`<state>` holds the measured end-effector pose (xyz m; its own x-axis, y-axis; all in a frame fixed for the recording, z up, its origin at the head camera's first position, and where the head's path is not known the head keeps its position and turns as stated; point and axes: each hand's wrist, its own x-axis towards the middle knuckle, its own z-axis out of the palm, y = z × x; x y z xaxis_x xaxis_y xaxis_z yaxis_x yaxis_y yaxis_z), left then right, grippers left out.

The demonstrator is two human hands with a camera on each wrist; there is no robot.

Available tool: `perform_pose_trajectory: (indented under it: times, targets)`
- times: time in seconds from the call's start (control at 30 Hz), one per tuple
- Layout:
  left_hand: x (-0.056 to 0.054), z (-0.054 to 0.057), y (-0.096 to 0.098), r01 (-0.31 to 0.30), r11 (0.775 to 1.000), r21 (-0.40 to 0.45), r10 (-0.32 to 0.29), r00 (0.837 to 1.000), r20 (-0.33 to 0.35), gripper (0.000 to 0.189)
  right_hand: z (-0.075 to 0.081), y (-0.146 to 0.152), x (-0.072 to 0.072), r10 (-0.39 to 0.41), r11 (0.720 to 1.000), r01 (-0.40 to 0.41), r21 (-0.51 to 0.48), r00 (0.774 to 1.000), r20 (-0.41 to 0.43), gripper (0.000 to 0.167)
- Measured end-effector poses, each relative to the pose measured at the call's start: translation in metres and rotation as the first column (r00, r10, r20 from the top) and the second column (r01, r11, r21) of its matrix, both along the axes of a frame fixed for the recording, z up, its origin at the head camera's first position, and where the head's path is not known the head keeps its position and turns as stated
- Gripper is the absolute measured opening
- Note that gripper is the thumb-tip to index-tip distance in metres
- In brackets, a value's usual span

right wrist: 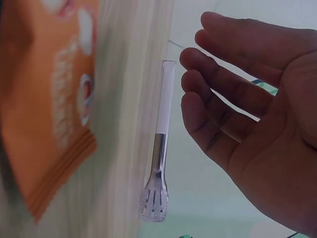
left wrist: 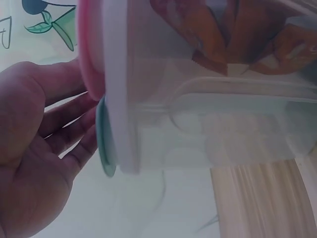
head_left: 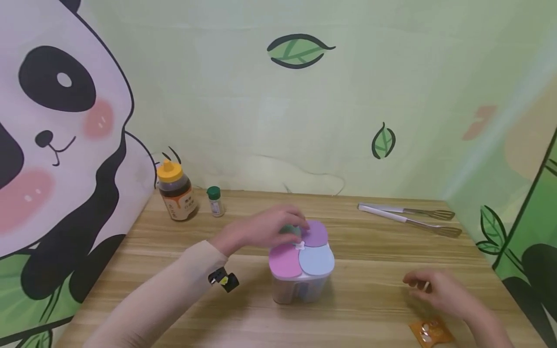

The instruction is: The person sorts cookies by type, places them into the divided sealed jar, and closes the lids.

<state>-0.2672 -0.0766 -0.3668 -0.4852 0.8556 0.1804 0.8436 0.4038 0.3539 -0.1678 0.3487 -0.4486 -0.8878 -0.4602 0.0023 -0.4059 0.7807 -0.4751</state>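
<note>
A see-through storage box (head_left: 300,292) with a white rim stands mid-table, topped by pink (head_left: 285,261), blue (head_left: 316,260), purple (head_left: 315,233) and green flap lids. My left hand (head_left: 278,227) rests on top, its fingers touching the lids and partly hiding the green lid (left wrist: 105,141). Orange packets (left wrist: 223,34) show through the box wall in the left wrist view. At the right, my right hand (head_left: 441,292) hovers with loosely bent fingers and nothing in them. Just below it on the table lies an orange snack packet (head_left: 432,332).
Tongs (head_left: 409,217) with white handles and slotted metal ends lie at the back right. Toward the back left stand a yellow-capped squeeze bottle (head_left: 177,193) of dark syrup and a small green-capped shaker (head_left: 215,202). A printed backdrop (head_left: 243,121) rises behind the table.
</note>
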Motion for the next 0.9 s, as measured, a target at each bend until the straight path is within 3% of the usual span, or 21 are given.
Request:
perform_pose_trajectory:
  times: [0.23, 0.37, 0.6, 0.8, 0.9]
  targets:
    - [0.016, -0.002, -0.022, -0.062, 0.998, 0.022, 0.061, 0.998, 0.03, 0.031, -0.007, 0.004, 0.006, -0.03, 0.999, 0.028, 0.029, 0.997, 0.073, 0.032]
    - [0.021, -0.003, -0.031, -0.033, 0.997, 0.065, 0.032, 0.999, 0.015, 0.03, -0.009, 0.005, 0.008, -0.072, 0.996, 0.065, 0.068, 0.991, 0.113, 0.037]
    - [0.026, -0.005, -0.041, -0.017, 0.995, 0.103, 0.015, 1.0, 0.019, 0.029, -0.009, 0.012, 0.011, -0.073, 0.996, 0.061, 0.069, 0.978, 0.193, 0.046]
    - [0.029, -0.01, -0.048, 0.022, 0.99, 0.139, -0.024, 1.0, 0.015, 0.034, -0.012, 0.018, 0.014, -0.054, 0.995, 0.034, 0.089, 0.973, 0.225, 0.048]
    - [0.032, -0.012, -0.051, 0.038, 0.99, 0.139, -0.041, 0.999, 0.015, 0.042, -0.013, 0.019, 0.015, -0.073, 0.994, 0.049, 0.096, 0.96, 0.271, 0.047]
